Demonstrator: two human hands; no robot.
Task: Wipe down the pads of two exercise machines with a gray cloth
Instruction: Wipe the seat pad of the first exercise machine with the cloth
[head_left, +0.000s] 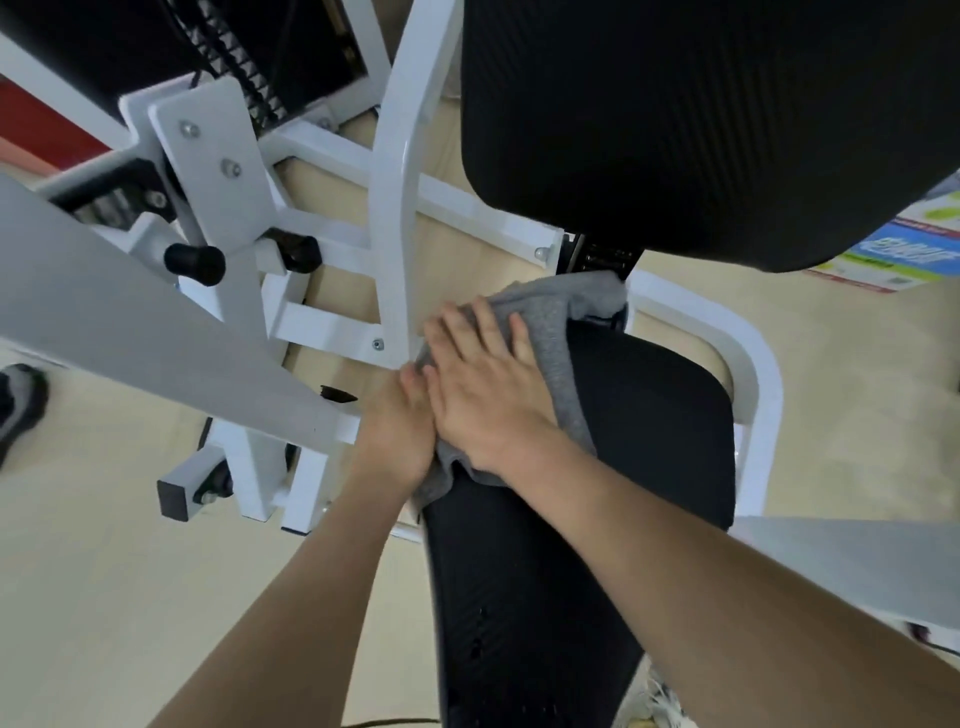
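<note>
Black seat pad (649, 441) runs up the middle from the near edge, finely ribbed, w/ a few small dark specks near its near end. Gray cloth (556, 322) lies bunched on the pad's far-left part, soft knit look, one fold reaching the far edge by the hinge and a flap hanging off the left side. R hand (483, 395) lies flat on the cloth, fingers straight and spread, palm pressing down, forearm coming in from lower right across the pad. L hand (397, 431) sits just beside it, touching, at the pad's left edge; its fingers bend down over the edge out of sight, so can't tell if they grip cloth, pad or nothing. Left of the hands a gray bar (130, 296) crosses diagonally, w/ a black knob (195, 262) behind it. White frame (395, 208) rises just beyond the hands. Big black back pad (701, 130) fills the upper right. Pale floor (104, 571) below; a poster (893, 249) lies on it at far right.
</note>
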